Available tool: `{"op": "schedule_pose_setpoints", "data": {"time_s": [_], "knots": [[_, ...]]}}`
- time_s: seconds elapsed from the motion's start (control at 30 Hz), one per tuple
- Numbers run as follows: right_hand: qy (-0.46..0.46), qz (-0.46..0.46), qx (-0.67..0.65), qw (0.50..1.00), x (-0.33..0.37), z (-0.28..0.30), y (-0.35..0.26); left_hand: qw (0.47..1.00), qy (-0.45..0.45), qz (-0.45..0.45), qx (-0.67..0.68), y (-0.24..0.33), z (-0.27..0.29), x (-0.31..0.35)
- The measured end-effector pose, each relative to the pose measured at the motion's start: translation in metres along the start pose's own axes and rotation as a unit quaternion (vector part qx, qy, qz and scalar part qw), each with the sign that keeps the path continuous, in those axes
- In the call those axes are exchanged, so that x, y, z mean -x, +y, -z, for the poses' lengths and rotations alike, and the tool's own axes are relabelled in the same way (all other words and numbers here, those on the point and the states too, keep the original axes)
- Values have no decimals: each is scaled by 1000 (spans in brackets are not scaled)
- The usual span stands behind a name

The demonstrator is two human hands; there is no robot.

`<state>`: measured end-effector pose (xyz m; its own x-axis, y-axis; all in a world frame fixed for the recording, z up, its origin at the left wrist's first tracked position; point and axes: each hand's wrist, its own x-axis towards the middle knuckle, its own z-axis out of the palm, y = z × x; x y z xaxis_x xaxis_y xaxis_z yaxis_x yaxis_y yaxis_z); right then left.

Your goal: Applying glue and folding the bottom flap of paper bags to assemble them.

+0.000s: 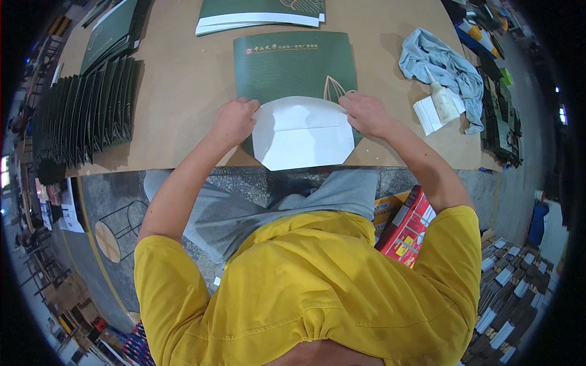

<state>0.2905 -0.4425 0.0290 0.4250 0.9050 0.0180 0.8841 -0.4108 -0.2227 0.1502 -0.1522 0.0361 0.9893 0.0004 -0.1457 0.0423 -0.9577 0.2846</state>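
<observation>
Yellow shirt (pixel 317 293); 2 hands, left hand (pixel 234 121), right hand (pixel 366 113), press white flap (pixel 302 133) of green folder (pixel 293 64).

Even, fairly bright indoor light falls from above on the brown cardboard-covered table (pixel 183 85), with no hard glare. The white folded flap of the green paper sheet (pixel 302 131) is the brightest patch, close to washed out. Soft shadows lie just under the hands and beside the crumpled pale blue cloth (pixel 442 64). The centre is sharp; toward the rim straight edges bow strongly, detail smears, and the corners go black, so things there can hardly be made out.
</observation>
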Motion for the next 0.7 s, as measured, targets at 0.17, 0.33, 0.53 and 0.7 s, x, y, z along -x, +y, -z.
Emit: {"op": "schedule_pose_setpoints", "data": {"time_s": [0.17,0.33,0.53,0.7], "knots": [[-54,-167,-328,928,12,5,27,999,-41,14,21,-7,4,-6],[-36,-288,-566,772,38,9,17,998,-51,32,28,-10,3,-5],[50,-373,-591,714,33,0,11,996,-68,33,36,-10,2,-10],[19,-388,-585,712,24,-6,18,996,-67,40,47,-9,3,-10]]}}
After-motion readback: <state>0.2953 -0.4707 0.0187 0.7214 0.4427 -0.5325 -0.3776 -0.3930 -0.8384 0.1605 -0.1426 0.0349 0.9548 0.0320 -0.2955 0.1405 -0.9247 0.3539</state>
